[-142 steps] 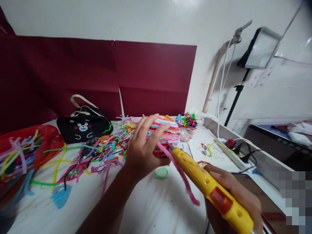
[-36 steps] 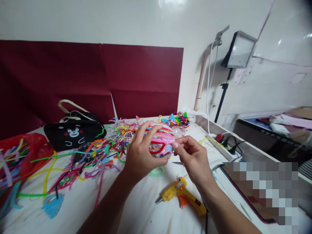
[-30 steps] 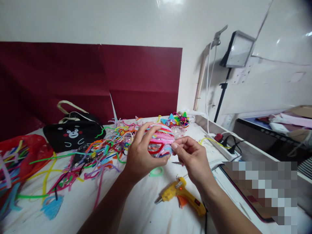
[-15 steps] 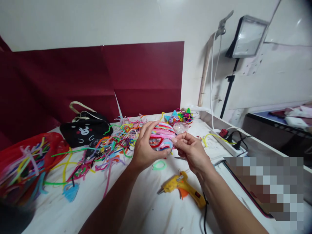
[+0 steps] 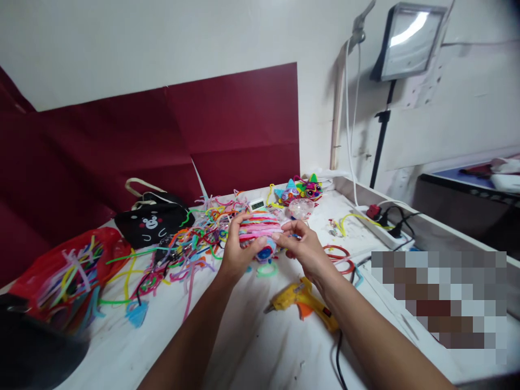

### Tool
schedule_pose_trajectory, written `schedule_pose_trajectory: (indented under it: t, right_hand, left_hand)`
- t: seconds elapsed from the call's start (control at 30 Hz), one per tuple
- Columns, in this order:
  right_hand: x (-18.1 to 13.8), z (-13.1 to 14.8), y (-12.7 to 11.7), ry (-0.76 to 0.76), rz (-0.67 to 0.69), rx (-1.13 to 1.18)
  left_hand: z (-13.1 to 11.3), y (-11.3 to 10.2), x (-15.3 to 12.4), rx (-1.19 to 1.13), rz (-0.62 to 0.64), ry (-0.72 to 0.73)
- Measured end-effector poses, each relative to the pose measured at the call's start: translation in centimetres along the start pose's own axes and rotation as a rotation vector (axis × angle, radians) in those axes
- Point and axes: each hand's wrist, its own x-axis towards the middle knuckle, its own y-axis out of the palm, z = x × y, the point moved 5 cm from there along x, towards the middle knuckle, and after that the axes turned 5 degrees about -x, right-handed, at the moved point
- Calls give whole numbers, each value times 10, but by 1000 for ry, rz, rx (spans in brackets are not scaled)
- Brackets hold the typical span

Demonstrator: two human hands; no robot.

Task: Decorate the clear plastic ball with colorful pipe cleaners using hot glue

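Both hands hold a striped pipe-cleaner craft in pink, red, white and light blue. At its lower front is a round coil of blue and red. My left hand is closed around the craft's left side, with its thumb along the front. Against the right side, my right hand pinches with thumb and forefinger; what lies between those fingertips is partly hidden. Just below sits a pale green ring. A yellow glue gun lies nearer me, its nozzle pointing left.
Loose pipe cleaners and a red bag of more spread leftward, beside a black bag. Behind are a small digital clock and colourful cat-like crafts. Rightward are red loops and a power strip.
The craft has turned and lowered slightly in my hands, so its blue coil faces me. A red frame at its front no longer shows. The clock and red loops have come into view.
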Motion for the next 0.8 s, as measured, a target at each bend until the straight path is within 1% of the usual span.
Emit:
schedule_pose_trajectory:
  t: [0.13,0.27,0.37,0.43,0.53,0.6,0.7,0.8]
  right_hand:
    - [-4,-7,9,5,31,-46]
    - [-7,-18,22,13,84,-86]
    - [-10,-31,30,27,125,-119]
    - [-11,-39,34,37,142,-147]
    - [-12,-50,37,39,159,-198]
    - [-13,-55,38,36,169,-234]
    - [-13,-60,37,39,182,-288]
    - [-13,-65,35,46,200,-330]
  left_hand:
    - [15,-7,-17,-164,-74,-180]
    - [22,-15,-32,-298,-137,-325]
    - [30,-21,-46,-376,-159,-485]
    - [36,-25,-56,-406,-159,-559]
    - [44,-31,-68,-408,-153,-607]
    - [48,-33,-72,-406,-127,-633]
    - [51,-35,-73,-393,-66,-657]
    - [53,-37,-72,-373,-23,-647]
